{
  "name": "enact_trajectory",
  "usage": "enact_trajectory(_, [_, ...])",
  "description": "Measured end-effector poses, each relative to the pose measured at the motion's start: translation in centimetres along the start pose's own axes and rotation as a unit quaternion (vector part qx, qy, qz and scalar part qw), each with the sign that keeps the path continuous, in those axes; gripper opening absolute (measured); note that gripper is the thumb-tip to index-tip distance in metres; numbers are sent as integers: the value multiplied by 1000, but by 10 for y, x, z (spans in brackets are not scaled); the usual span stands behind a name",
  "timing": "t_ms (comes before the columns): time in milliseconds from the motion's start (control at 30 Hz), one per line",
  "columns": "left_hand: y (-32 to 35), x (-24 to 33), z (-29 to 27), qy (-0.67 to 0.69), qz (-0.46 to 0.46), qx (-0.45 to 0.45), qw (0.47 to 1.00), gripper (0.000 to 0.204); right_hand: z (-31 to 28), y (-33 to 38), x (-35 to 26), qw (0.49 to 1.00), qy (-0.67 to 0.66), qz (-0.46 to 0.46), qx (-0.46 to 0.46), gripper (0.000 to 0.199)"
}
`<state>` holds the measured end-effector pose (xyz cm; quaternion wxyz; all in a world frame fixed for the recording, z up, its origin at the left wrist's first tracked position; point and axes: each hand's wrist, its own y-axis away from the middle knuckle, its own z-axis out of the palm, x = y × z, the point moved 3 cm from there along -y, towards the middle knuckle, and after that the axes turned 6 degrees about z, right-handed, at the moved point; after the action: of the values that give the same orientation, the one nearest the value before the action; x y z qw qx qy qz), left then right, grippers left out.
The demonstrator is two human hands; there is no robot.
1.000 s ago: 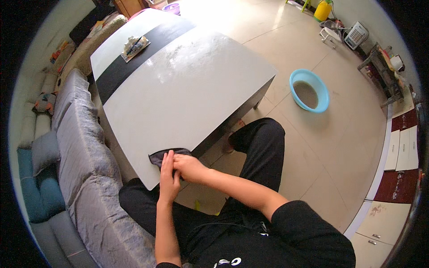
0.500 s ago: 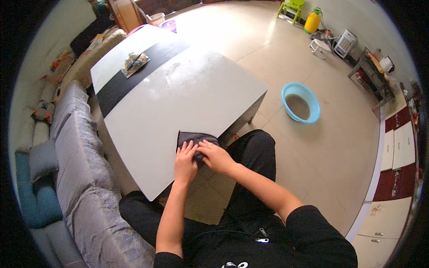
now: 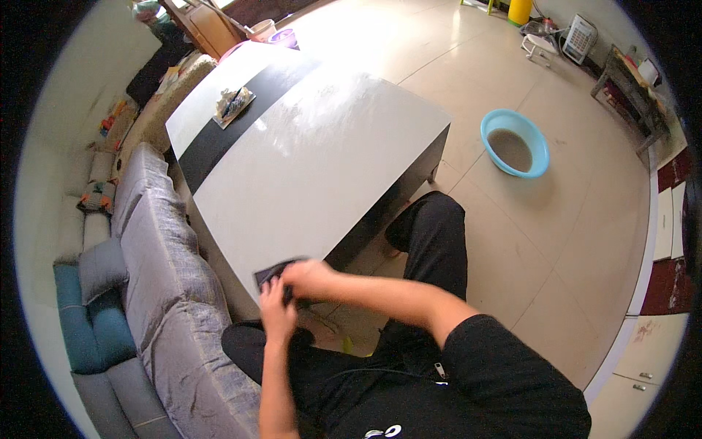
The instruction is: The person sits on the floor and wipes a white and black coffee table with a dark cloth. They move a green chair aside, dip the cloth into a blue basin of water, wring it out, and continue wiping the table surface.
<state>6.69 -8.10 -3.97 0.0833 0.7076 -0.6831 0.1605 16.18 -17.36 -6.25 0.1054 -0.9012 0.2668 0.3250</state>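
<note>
A dark cloth (image 3: 270,271) lies at the near left corner of the white and black table (image 3: 322,161), partly hanging over its edge. My right hand (image 3: 308,279), a little smeared by motion, is closed on the cloth's right side. Beside it, my left hand (image 3: 277,311) grips the cloth's near part, its fingertips pressing on the fabric. The two hands nearly touch. Part of the cloth is hidden under them.
A grey covered sofa (image 3: 168,285) runs along the table's left side. On the floor to the right stands a light blue basin (image 3: 537,154) holding murky water. A packet with crumpled wrapping (image 3: 234,107) lies on the table's dark band. White cabinets (image 3: 643,351) line the right.
Both hands have slid the cloth left and nearer along the table edge to the corner. The view has shifted, so the table and basin appear farther right.
</note>
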Motion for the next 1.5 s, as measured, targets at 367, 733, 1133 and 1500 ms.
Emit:
enact_trajectory(367, [-99,137,39,153,194,-11,969,45,-194,93,241,827,185,358,393,14])
enact_trajectory(733, [-5,4,23,41,-27,52,997,34,21,-26,7,908,85,-45,409,16])
enact_trajectory(1133, [7,6,6,54,-72,77,993,27,-215,87,288,846,236,239,415,29])
enact_trajectory(1500, [4,-5,2,56,-95,73,991,23,-134,85,146,961,169,-6,217,27])
